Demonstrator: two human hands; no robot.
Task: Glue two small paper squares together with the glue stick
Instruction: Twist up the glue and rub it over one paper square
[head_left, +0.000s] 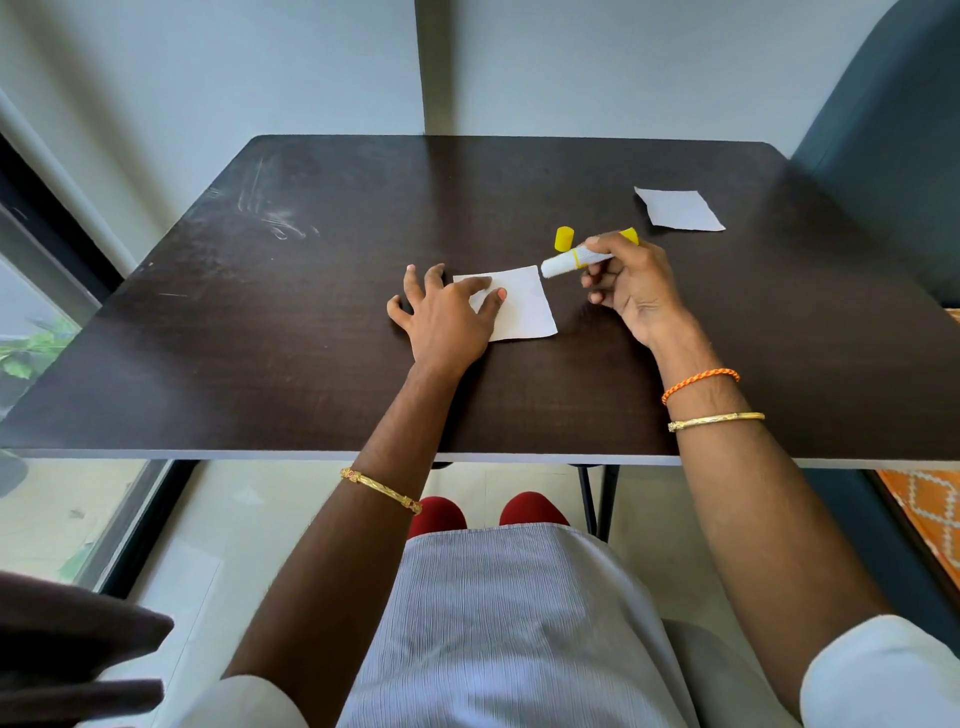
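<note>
A small white paper square (524, 306) lies flat near the middle of the dark table (311, 312). My left hand (447, 317) rests spread on its left part, fingers apart, pressing it down. My right hand (628, 280) grips the uncapped glue stick (566, 262), whose white tip points left and hovers at the paper's upper right corner. The yellow cap (564, 239) stands on the table just behind the stick. A second white paper square (678, 209) lies farther back to the right, apart from both hands.
A dark teal chair back (883, 130) stands at the table's right edge. The wall is close behind the table's far edge. A window is on the left, and an orange patterned rug (924, 504) lies on the floor at right.
</note>
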